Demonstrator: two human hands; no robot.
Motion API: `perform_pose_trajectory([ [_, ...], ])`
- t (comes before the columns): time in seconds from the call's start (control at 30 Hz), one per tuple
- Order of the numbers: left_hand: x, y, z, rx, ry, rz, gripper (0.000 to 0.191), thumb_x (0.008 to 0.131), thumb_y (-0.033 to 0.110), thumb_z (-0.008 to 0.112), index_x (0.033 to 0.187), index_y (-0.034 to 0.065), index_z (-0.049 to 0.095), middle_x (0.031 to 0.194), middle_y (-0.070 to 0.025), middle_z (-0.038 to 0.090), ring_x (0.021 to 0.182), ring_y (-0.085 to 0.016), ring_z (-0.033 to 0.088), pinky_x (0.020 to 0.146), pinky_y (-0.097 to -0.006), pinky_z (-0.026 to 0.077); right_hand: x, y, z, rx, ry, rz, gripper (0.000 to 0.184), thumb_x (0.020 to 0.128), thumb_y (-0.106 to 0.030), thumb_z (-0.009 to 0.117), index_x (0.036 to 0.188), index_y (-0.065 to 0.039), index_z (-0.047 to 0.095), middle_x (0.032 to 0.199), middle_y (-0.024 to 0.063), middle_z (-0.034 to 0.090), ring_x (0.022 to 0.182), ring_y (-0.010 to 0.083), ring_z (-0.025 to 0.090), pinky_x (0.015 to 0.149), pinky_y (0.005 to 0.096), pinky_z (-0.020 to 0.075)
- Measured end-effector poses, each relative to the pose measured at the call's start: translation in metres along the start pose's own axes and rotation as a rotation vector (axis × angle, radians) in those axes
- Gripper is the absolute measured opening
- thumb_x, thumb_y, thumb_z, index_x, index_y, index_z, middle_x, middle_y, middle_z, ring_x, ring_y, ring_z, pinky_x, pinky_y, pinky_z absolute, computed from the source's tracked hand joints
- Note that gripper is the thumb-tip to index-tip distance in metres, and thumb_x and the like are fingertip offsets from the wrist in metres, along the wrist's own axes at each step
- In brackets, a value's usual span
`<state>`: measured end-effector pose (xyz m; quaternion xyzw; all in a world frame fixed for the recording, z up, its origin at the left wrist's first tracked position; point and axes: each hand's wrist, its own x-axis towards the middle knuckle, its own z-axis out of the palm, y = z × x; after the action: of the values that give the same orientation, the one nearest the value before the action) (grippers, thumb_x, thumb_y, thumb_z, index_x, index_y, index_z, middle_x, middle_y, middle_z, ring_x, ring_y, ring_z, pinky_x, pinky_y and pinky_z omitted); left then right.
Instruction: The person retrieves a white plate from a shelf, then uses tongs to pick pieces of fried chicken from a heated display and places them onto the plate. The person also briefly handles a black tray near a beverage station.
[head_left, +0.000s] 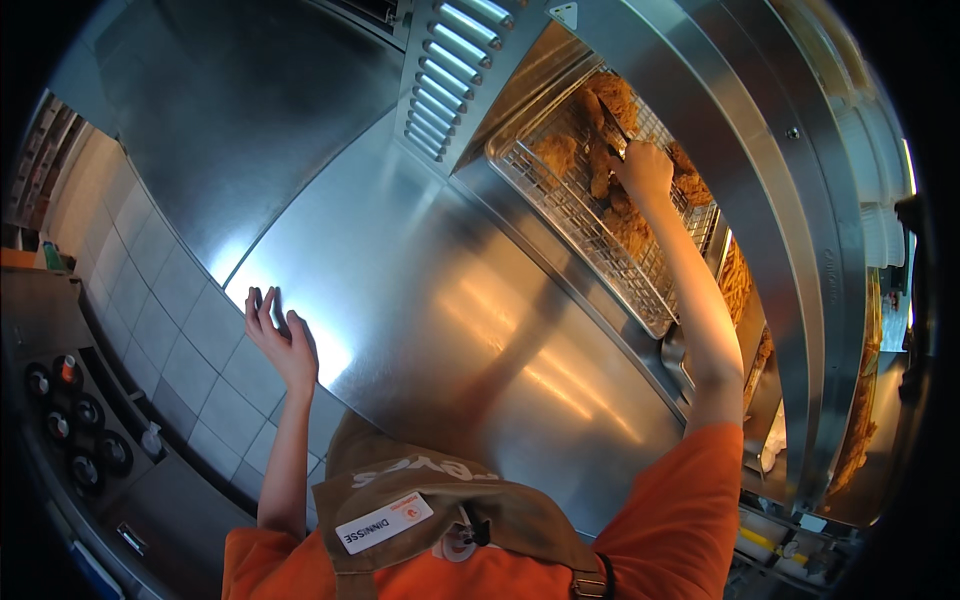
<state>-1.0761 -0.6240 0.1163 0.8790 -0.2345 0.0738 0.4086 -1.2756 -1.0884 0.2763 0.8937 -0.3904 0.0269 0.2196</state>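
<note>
My right hand (645, 174) reaches into the warming cabinet and grips dark metal tongs (616, 124). The tongs' far end lies against fried chicken pieces (611, 96) on a wire rack. That rack sits in a rimmed metal tray (577, 281), with more breaded pieces (628, 225) spread over it. Over the near left edge of the stainless steel counter (397, 277) is my left hand (281, 341). Its fingers are apart and nothing is in it; whether the fingertips touch the metal, I cannot tell.
The cabinet's steel hood (757, 172) curves above my right forearm. Beside the tray are fries (735, 281) and another metal pan (675, 360). A slotted metal panel (454, 82) stands at the cabinet's end. Floor tiles (180, 330) and a unit with round cup holders (86, 412) lie to the left.
</note>
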Motion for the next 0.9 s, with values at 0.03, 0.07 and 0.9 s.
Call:
perform_pose_trajectory([
  [0.03,0.000,0.000,0.000,0.024,-0.010,-0.002,0.037,0.089,0.009,0.051,0.126,0.0043,0.053,0.146,-0.0136,0.034,0.132,-0.032,0.029,0.106,-0.0452,0.029,0.002,0.001,0.005,0.003,0.044,-0.005,0.042,0.080,-0.042,0.071,0.081,0.000,0.066,0.080,0.0181,0.066,0.076,0.0326,0.067,0.066,0.0417,0.0545],
  [0.07,0.000,0.000,-0.001,0.031,-0.010,-0.004,0.037,0.089,0.009,0.051,0.126,0.0042,0.053,0.146,-0.0136,0.034,0.132,-0.032,0.029,0.106,-0.0451,0.030,0.004,0.003,0.007,-0.004,0.071,-0.017,0.041,0.080,-0.041,0.070,0.081,0.000,0.066,0.080,0.0182,0.066,0.076,0.0328,0.067,0.066,0.0419,0.0545],
  [0.9,0.000,0.002,-0.001,0.034,-0.019,-0.015,0.037,0.090,0.011,0.050,0.127,0.0038,0.053,0.146,-0.0138,0.034,0.135,-0.032,0.027,0.106,-0.0448,0.031,-0.082,0.037,-0.064,0.278,-0.098,0.004,0.045,0.080,-0.036,0.070,0.112,-0.003,0.065,0.063,0.0156,0.062,0.065,0.0278,0.064,0.064,0.0406,0.0505],
])
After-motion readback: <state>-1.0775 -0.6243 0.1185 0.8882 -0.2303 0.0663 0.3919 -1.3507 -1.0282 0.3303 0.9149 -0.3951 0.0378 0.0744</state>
